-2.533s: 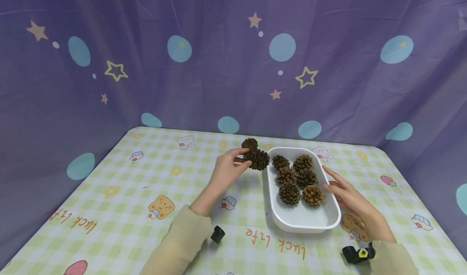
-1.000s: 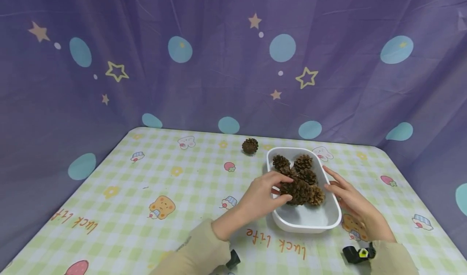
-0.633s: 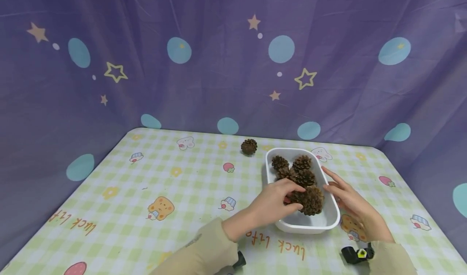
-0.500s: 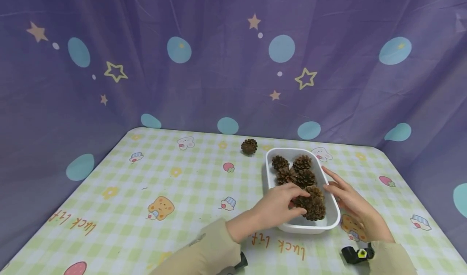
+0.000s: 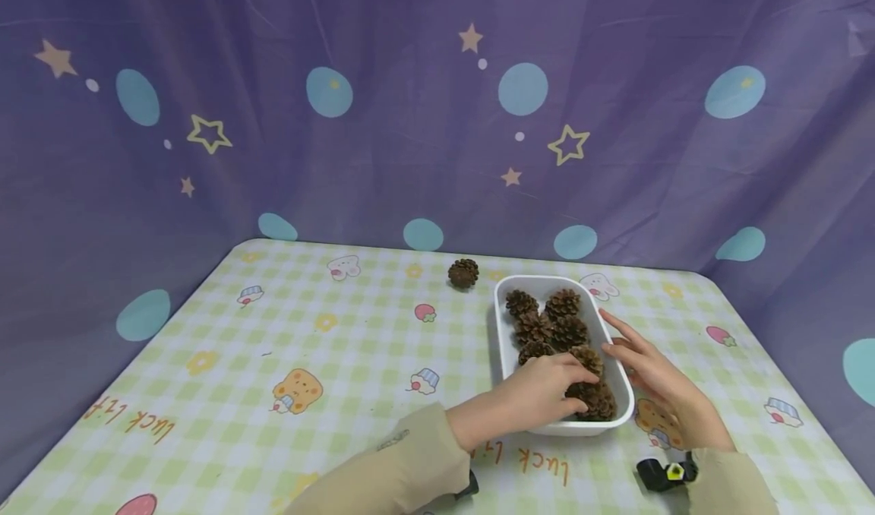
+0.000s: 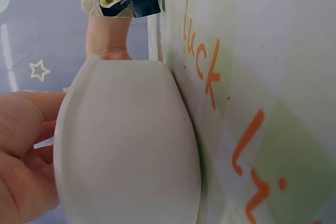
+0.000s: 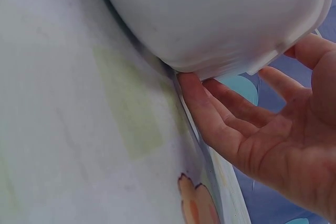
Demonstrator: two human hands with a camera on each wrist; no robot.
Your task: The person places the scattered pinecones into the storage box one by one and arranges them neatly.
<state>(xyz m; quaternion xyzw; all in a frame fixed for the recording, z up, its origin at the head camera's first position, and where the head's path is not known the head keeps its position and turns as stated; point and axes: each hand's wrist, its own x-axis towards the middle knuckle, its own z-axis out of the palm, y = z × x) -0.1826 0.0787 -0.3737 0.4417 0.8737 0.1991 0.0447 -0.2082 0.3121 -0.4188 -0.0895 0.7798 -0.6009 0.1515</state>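
A white rectangular tray (image 5: 500, 333) holds several brown pine cones (image 5: 533, 328) in rough rows. My left hand (image 5: 540, 390) reaches over its near left rim and grips a pine cone (image 5: 598, 403) low in the near right part, partly covered by the fingers. In the left wrist view, the tray's outer wall (image 6: 126, 140) hides that pine cone. My right hand (image 5: 656, 377) is at the tray's right side with extended fingers. The right wrist view shows the fingertips (image 7: 190, 83) against the tray's wall. One more pine cone (image 5: 463, 273) lies on the table, beyond the tray's far left corner.
A green-and-white checked cloth (image 5: 369, 348) with printed cartoons and lettering covers the table. Behind it hangs a purple curtain (image 5: 410, 150) with stars and blue spots. Black wrist cameras (image 5: 659, 475) sit by both sleeves.
My left hand has carried the pine cone from left of the tray, over the other cones, down into its near right part. The right hand has stayed at the tray's side.
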